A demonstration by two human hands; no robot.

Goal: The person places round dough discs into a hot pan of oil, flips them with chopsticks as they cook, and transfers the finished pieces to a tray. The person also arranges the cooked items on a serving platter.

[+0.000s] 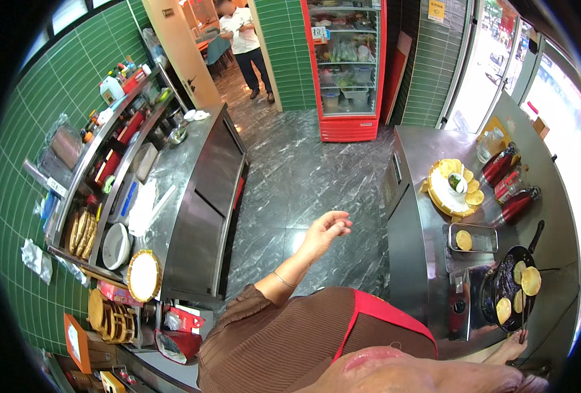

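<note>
My right hand (511, 348) grips long dark chopsticks (525, 314) at the near edge of a black frying pan (504, 277). Their tips reach a round golden flatbread (531, 281) at the pan's right side; whether they pinch it is unclear. Several more flatbreads lie in the dark, shiny pan, one of them at its near left (504, 310). The pan sits over a steel tabletop stove (459, 307). My left hand (325, 230) hangs over the floor in front of my body, empty, with loosely bent fingers.
Beyond the stove stand a metal tray (486, 239) with one flatbread and a basket (451, 209) holding flatbreads around a small bowl. Red flasks (499, 164) line the counter's right side. A steel counter (192, 162) with shelves runs left. A person (243, 37) stands in the doorway.
</note>
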